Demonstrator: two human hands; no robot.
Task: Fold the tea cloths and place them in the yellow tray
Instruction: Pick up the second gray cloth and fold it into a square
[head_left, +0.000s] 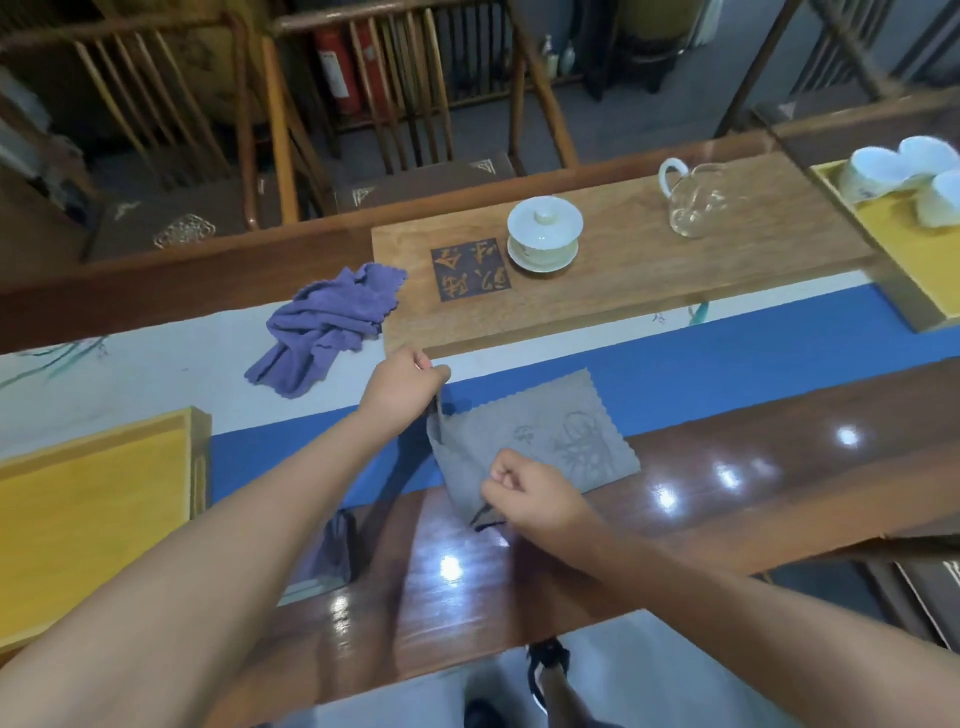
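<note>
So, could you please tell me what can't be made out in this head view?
- Yellow tray: cut off by the left edge.
- Grey cloth: near-left corners hidden by the left hand and right hand.
- White cups: cut off at the right edge, blurred.

The grey tea cloth (540, 436) is a thin, matt fabric with a scalloped edge and a faint printed pattern, while the purple tea cloth (324, 327) looks thicker, soft and crumpled. The wooden table (753, 478) is dark and highly polished, mirroring the ceiling lights, whereas the paler wooden tea board (649, 270) has a dull, grainy finish. The lidded cup (544, 234) is glossy white porcelain, the pitcher (696, 205) clear glass, and the yellow tray (93, 499) has a matt, cloth-like lining.
</note>
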